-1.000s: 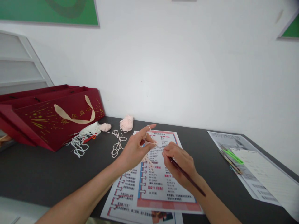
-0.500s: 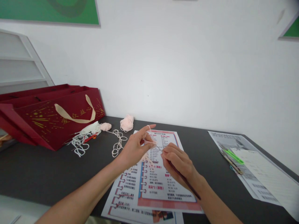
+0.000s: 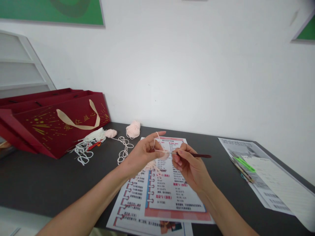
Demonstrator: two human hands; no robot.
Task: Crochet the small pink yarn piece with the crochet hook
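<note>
My left hand [image 3: 142, 154] pinches a small pale pink crochet piece [image 3: 164, 155], with a strand of yarn looped over its raised index finger. In my right hand [image 3: 188, 160] is a crochet hook [image 3: 200, 155] with a dark brown handle, gripped between thumb and fingers. The hook lies nearly level, and its thin metal shaft reaches left to the piece; the tip is too small to make out. Loose pink yarn [image 3: 154, 166] hangs below my left hand. Both hands are above printed sheets [image 3: 178, 214] with spiral-binding graphics.
A red gift bag [image 3: 54, 127] stands at the left. Nearby lie white yarn [image 3: 85, 147], an orange-red tool [image 3: 94, 145], a small pink ball [image 3: 111, 133] and a larger pink ball [image 3: 133, 129]. More papers [image 3: 278, 183] with a green cutter [image 3: 246, 164] are at the right.
My right hand has turned the hook from a steep downward slant to nearly level, its handle now pointing right. My left hand keeps nearly the same place.
</note>
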